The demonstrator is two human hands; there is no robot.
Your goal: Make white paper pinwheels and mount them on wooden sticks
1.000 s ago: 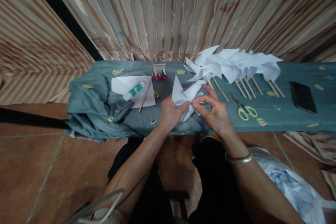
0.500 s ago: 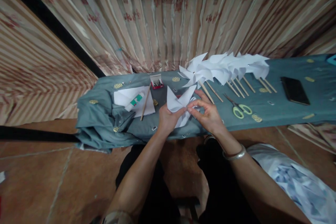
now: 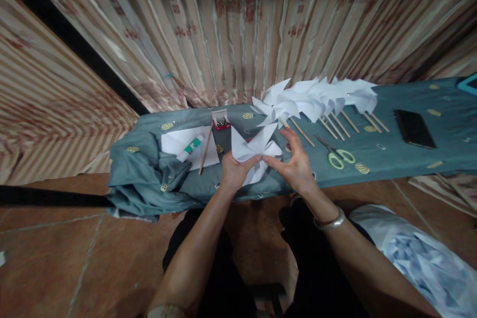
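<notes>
A white paper pinwheel [image 3: 257, 146] with folded, pointed blades is held just above the near part of the cloth-covered table. My left hand [image 3: 234, 174] grips it from the left, thumb pressed near its middle and the other fingers mostly hidden behind the paper. From the right, my right hand [image 3: 298, 166] touches the middle with its thumb tip, while its index finger stands apart from the paper. Left of the pinwheel, a wooden stick [image 3: 206, 149] and a glue stick [image 3: 191, 147] lie on white paper sheets [image 3: 175, 139]. A small red box of metal pins [image 3: 222, 122] stands open behind them.
Several white pinwheels on sticks [image 3: 313, 97] lie overlapping along the back of the table [image 3: 376, 154]. Green-handled scissors [image 3: 337, 155] and a black phone [image 3: 414, 129] lie to the right. A curtain [image 3: 238, 35] hangs behind; a white bag [image 3: 413, 253] sits on the floor.
My right index finger has lifted off the pinwheel's middle and spread away, leaving the thumb there. The pinwheel has shifted slightly left and its blades show more fully.
</notes>
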